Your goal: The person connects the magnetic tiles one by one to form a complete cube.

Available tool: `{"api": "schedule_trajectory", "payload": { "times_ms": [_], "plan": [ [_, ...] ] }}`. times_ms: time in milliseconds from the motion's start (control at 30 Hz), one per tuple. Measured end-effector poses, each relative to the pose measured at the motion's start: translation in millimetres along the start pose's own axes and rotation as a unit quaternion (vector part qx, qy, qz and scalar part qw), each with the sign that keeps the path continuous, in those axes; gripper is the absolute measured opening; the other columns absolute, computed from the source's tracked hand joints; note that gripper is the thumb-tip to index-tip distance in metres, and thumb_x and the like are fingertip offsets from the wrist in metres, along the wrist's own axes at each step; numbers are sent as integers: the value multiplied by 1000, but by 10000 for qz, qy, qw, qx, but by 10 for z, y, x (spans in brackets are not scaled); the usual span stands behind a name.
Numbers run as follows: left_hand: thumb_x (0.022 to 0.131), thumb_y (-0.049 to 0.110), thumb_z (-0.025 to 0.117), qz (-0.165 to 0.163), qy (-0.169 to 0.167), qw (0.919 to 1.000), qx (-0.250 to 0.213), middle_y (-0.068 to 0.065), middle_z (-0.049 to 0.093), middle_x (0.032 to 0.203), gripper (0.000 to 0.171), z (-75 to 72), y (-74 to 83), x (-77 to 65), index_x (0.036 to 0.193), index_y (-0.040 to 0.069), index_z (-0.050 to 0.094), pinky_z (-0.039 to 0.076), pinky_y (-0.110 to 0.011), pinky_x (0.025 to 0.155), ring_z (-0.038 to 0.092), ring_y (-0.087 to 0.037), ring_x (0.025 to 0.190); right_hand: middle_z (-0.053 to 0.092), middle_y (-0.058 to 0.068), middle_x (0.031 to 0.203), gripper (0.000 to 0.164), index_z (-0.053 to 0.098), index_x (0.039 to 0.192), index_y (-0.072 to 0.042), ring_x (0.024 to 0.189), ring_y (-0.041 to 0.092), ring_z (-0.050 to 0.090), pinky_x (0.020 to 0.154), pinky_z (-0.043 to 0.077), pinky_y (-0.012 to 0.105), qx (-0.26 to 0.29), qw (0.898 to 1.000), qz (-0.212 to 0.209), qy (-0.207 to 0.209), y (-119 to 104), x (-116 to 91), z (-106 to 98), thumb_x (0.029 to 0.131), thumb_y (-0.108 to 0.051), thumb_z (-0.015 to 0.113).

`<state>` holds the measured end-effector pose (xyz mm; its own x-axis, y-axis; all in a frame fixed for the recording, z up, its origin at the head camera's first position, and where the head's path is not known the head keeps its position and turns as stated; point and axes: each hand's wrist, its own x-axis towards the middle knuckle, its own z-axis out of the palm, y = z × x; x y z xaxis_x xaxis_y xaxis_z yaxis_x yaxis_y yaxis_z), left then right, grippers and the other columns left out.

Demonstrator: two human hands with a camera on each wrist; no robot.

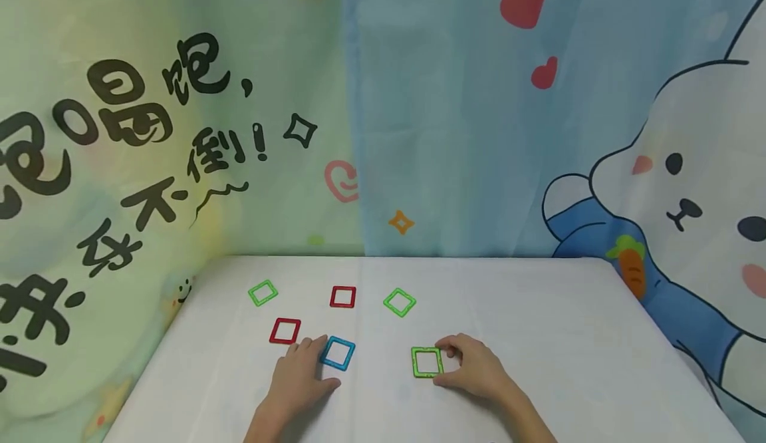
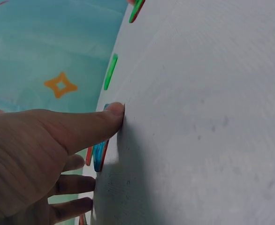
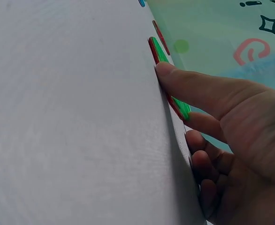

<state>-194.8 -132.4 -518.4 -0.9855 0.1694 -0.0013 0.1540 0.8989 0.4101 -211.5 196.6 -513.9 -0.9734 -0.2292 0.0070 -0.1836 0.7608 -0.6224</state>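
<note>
Your right hand [image 1: 475, 368] pinches the green square frame [image 1: 427, 362] by its right edge, thumb and forefinger curled onto it where it lies flat near the front of the white table [image 1: 538, 323]. Your left hand [image 1: 299, 380] rests with fingers straight and loosely spread, their tips touching the blue square frame [image 1: 338, 353] just beside it. These frames look like thin, light, rigid plastic, likely to slide on the cloth, so take them by one side bar, not the hollow middle. Two red frames [image 1: 343, 296] and two more green ones [image 1: 399, 302] lie farther back, well apart. Printed cartoon curtains [image 1: 179, 130] close the space behind and to both sides.
</note>
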Motion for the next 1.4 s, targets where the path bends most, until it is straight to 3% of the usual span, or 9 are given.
{"api": "schedule_trajectory", "payload": {
  "times_ms": [167, 367, 533, 667, 833, 1100, 1300, 1400],
  "plan": [
    [74, 41, 83, 121, 44, 9999, 13, -12, 58, 121, 78, -41, 21, 61, 136, 5, 53, 44, -55, 90, 53, -32, 110, 51, -7, 85, 61, 67, 113, -11, 74, 12, 43, 63, 37, 27, 109, 9998, 76, 115, -25, 15, -57, 61, -29, 93],
    [72, 39, 85, -51, -86, 9999, -67, -11, 59, 119, 79, -38, 25, 40, 136, 5, 54, 44, -55, 91, 53, -30, 107, 51, -6, 85, 58, 68, 112, -10, 74, 13, 43, 64, 37, 27, 267, 9996, 23, 40, 36, 3, -24, 62, -28, 92],
    [74, 36, 84, -113, -279, 9979, -572, -11, 61, 116, 73, -66, 34, 73, 133, 4, 56, 46, -53, 90, 56, -28, 102, 50, -6, 82, 55, 69, 108, -11, 72, 13, 43, 62, 36, 27, 266, 9993, 251, 35, 71, -58, -16, 61, -27, 92],
    [82, 33, 77, -83, 10, 9967, -802, -10, 64, 114, 56, -176, 114, 255, 127, 5, 60, 49, -48, 85, 60, -26, 100, 51, -5, 83, 54, 69, 108, -10, 72, 14, 43, 62, 36, 28, 329, 9992, 140, 176, 47, -26, -50, 62, -25, 92],
    [86, 32, 73, 0, 164, 9960, -879, -11, 66, 109, 44, -224, 357, 491, 119, 3, 65, 52, -44, 78, 63, -27, 99, 51, -6, 84, 54, 69, 109, -11, 73, 13, 42, 63, 36, 27, 340, 9994, 91, 20, 56, 6, -30, 63, -27, 91],
    [84, 28, 75, 122, 11, 9974, -709, -11, 68, 104, 41, -149, 654, 913, 114, 2, 67, 52, -43, 73, 65, -26, 94, 51, -4, 85, 54, 68, 111, -9, 74, 14, 43, 63, 36, 27, 430, 9991, 13, -33, 26, 9, -18, 64, -25, 91],
    [80, 29, 80, 113, 47, 9941, -1081, -10, 68, 104, 43, -31, 695, 1167, 113, 5, 68, 51, -41, 75, 64, -25, 92, 51, -4, 85, 54, 68, 110, -9, 75, 14, 43, 65, 37, 27, 449, 9990, 74, -5, -3, -15, -34, 64, -25, 91],
    [77, 32, 82, 11, 30, 9919, -1271, -8, 67, 102, 46, 63, 695, 1254, 113, 7, 68, 50, -37, 70, 63, -23, 87, 51, -5, 85, 54, 68, 110, -8, 74, 14, 43, 64, 37, 26, 388, 9992, 46, -3, -7, -36, -44, 64, -24, 91]
  ]
}}
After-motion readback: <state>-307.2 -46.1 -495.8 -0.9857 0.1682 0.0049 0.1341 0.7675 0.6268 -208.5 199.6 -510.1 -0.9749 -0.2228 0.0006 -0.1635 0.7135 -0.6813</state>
